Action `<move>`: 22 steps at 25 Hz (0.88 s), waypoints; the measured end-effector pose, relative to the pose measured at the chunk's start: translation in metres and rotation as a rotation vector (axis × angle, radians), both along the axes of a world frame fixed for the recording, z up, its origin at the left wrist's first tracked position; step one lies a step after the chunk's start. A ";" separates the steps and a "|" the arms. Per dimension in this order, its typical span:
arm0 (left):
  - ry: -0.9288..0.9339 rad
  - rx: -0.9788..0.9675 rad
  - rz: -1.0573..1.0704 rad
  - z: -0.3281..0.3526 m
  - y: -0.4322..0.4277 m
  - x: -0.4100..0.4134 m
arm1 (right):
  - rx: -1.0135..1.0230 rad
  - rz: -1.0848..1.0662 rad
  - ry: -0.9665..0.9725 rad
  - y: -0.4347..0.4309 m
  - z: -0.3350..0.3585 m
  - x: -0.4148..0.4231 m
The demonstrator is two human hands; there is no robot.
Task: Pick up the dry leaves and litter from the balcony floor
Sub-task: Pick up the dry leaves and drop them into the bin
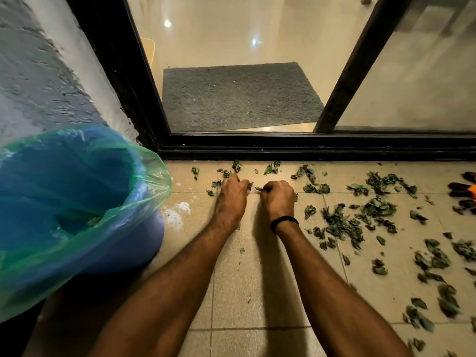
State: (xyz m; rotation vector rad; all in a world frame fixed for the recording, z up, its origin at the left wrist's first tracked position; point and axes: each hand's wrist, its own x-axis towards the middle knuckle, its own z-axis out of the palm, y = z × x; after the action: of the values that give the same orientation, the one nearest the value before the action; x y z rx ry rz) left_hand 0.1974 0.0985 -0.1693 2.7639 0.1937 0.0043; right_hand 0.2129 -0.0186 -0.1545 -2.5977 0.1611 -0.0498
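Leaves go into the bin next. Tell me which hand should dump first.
Left, likely. The left hand, gripping leaves, is nearer the bin on that side; the right hand would have to cross it.

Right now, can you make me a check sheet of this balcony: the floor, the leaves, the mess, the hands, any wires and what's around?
Surface: beige floor tiles, white smudge beside the blue bin.
Job's things: dry leaves scattered, thickest at the right; blue bin lined with a green bag, at the left.
Clutter: orange and black thing at the right edge, cut off, maybe gloves.
Hands: left hand and right hand side by side on the tiles, fingers curled on dry leaves; black band on the right wrist.
Cables: nothing seen.
Surroundings: black sliding door frame, grey doormat inside, rough wall at the left.
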 end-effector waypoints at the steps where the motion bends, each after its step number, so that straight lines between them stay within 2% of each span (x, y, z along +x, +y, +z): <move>1: -0.009 -0.024 -0.012 0.000 -0.001 -0.005 | 0.062 -0.028 -0.018 0.001 0.008 -0.004; 4: -0.011 -0.086 0.084 0.031 -0.004 -0.025 | 0.310 -0.118 -0.005 0.004 0.038 -0.008; 7: -0.098 -0.310 0.125 0.099 -0.004 -0.052 | 0.634 -0.078 -0.014 0.014 0.091 -0.008; 9: -0.183 -0.321 0.139 0.158 0.003 -0.079 | 0.812 -0.013 -0.042 0.027 0.145 -0.018; 12: -0.164 -0.257 0.207 0.242 0.044 -0.128 | 0.894 0.183 -0.034 0.053 0.233 -0.047; 16: -0.194 -0.249 0.401 0.305 0.148 -0.173 | 0.679 0.586 0.115 0.126 0.281 -0.077; 18: -0.089 -0.180 0.518 0.298 0.193 -0.177 | 0.471 0.768 0.125 0.175 0.273 -0.087; 20: 0.088 -0.156 0.547 0.280 0.219 -0.175 | 0.182 0.913 0.175 0.212 0.249 -0.090; 21: 0.160 -0.138 0.529 0.272 0.226 -0.174 | 0.064 0.940 0.226 0.224 0.238 -0.089; 22: 0.195 -0.143 0.522 0.265 0.234 -0.173 | 0.028 0.935 0.292 0.231 0.232 -0.089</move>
State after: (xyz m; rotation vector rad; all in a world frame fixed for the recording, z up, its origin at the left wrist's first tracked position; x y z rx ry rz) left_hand 0.0242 0.3320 0.0952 2.4914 0.9202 -0.1370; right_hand 0.1243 0.2121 0.0778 -2.3838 -0.9319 0.6513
